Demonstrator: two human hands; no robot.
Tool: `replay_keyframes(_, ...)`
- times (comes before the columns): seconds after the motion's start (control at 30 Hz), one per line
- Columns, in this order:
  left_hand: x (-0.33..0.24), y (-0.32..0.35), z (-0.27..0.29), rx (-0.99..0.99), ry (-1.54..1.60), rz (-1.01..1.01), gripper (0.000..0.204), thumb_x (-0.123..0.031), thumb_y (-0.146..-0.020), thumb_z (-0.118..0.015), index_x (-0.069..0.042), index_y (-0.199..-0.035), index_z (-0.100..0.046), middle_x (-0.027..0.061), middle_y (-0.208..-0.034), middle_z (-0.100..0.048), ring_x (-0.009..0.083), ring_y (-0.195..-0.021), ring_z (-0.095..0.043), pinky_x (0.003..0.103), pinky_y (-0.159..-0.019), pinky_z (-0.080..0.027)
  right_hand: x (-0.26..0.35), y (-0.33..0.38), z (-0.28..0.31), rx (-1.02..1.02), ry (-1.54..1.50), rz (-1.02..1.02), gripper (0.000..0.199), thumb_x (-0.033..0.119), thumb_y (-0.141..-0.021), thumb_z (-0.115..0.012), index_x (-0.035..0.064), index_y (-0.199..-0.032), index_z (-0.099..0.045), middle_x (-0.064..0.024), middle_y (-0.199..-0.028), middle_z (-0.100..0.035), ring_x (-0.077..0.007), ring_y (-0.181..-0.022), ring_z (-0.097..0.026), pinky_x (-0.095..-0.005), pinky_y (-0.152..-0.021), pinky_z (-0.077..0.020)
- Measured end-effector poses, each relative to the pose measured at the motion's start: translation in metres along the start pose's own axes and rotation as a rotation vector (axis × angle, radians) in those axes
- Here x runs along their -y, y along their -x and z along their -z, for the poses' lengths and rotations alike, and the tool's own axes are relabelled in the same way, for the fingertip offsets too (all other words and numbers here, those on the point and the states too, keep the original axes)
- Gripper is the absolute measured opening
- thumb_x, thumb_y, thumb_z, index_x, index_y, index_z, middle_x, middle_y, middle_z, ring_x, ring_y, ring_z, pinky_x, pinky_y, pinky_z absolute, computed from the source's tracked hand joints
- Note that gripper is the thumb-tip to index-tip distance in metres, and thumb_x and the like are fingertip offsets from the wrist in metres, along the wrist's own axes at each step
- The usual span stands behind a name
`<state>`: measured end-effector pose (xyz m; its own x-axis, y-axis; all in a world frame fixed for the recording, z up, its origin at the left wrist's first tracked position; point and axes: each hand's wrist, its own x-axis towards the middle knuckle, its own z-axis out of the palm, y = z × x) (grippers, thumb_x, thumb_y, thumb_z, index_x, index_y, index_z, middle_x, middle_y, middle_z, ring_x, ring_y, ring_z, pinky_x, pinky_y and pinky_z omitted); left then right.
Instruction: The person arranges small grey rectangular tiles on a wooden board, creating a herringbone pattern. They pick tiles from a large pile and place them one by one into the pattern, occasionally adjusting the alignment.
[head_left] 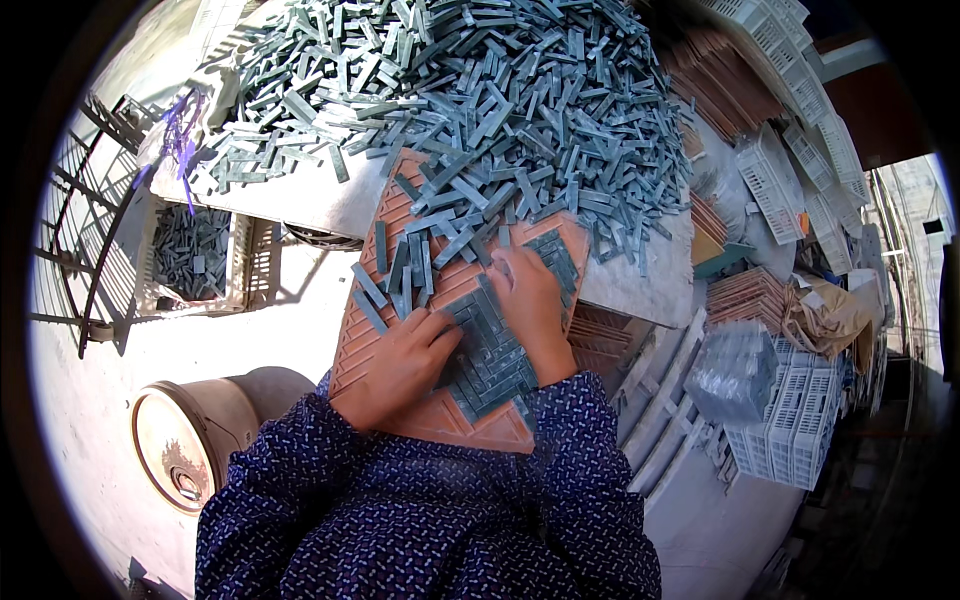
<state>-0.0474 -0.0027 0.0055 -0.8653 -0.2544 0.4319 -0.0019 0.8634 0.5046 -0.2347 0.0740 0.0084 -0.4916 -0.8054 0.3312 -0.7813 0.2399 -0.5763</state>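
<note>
On the tilted board: an orange-brown ribbed mould tray [352, 340] leaned from the person's lap up against the edge of a pale worktable [320, 200], and both hands worked on it.
Left hand: the left hand [400, 365] lay flat on the lower left of the tray, fingers together and slightly curled, fingertips pressing the edge of the laid grey strips; it clamped nothing that could be seen.
Right hand: the right hand [530, 300] rested on the upper right of the laid patch, fingers bent down onto the strips; whether it pinched one piece could not be told.
Laid pattern: a herringbone patch of grey-green strips [490, 365] filled the middle and lower right of the tray, with a second small patch [558, 255] at the upper right corner.
Loose pieces: several single strips [400, 265] lay scattered on the upper half of the tray, not yet seated in the grooves.
Supply: a large heap of the same strips [470, 90] covered the table just above the tray, spilling onto its top edge.
Progress: judged roughly half filled; the left side, the bottom tip and the upper band looked bare.
Surroundings: a crate with more strips [190, 250] sat to the left, a rusty round drum [190, 440] by the left knee, and white plastic baskets [790, 430] were stacked to the right.
</note>
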Motion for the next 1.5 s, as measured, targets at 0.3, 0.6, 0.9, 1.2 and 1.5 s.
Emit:
replay_keyframes(0.3, 0.044, -0.076, -0.01, -0.112, -0.192, -0.067, 0.024, -0.015, -0.071, -0.064, -0.006, -0.092, -0.059, 0.0069, -0.097, -0.049, 0.0223, -0.091, -0.051, 0.034, -0.075, -0.046, -0.001, -0.007, -0.004, 0.052, -0.157, -0.255, 0.033, 0.003, -0.078, -0.066, 0.0004, -0.109, -0.056, -0.0132, -0.091, -0.064, -0.0244, -0.075, -0.062, -0.0356, -0.065, -0.0493)
replay_keyframes(0.6, 0.047, -0.081, -0.001, -0.202, -0.075, -0.039, 0.016, -0.013, -0.071, -0.068, -0.006, -0.084, -0.06, 0.0086, -0.101, -0.053, 0.0259, -0.092, -0.053, 0.036, -0.074, -0.047, -0.018, 0.012, 0.021, 0.16, -1.254, -0.68, 0.036, 0.005, -0.086, -0.059, -0.0031, -0.12, -0.05, -0.0053, -0.092, -0.064, -0.0098, -0.072, -0.057, -0.0203, -0.061, -0.0424)
replay_keyframes(0.9, 0.028, -0.053, 0.008, -0.156, 0.316, 0.389, 0.022, -0.016, -0.083, -0.067, -0.004, -0.1, -0.058, 0.0131, -0.087, -0.063, 0.0317, -0.078, -0.062, 0.04, -0.068, -0.049, 0.004, 0.011, 0.017, 0.208, -0.108, -0.32, 0.02, 0.004, -0.08, -0.062, 0.0003, -0.1, -0.061, -0.0161, -0.086, -0.066, -0.0288, -0.075, -0.064, -0.0373, -0.065, -0.0498)
replay_keyframes(1.2, 0.02, -0.037, -0.016, -0.078, -0.078, 0.123, 0.022, -0.014, -0.076, -0.067, -0.004, -0.093, -0.059, 0.009, -0.092, -0.06, 0.0263, -0.084, -0.059, 0.035, -0.073, -0.05, 0.015, 0.012, 0.01, 0.06, 0.197, -0.103, 0.012, 0.007, -0.08, -0.063, 0.0034, -0.091, -0.064, -0.0171, -0.084, -0.061, -0.0378, -0.077, -0.061, -0.0433, -0.067, -0.0487)
replay_keyframes(1.5, 0.02, -0.027, -0.005, -0.058, -0.153, 0.107, 0.034, -0.012, -0.071, -0.069, 0.0, -0.101, -0.062, 0.01, -0.107, -0.055, 0.0253, -0.095, -0.052, 0.033, -0.083, -0.046, 0.01, 0.007, 0.016, 0.105, 0.15, -0.043, 0.022, 0.007, -0.081, -0.063, 0.0064, -0.103, -0.062, -0.0161, -0.093, -0.058, -0.0368, -0.084, -0.059, -0.0421, -0.07, -0.0486)
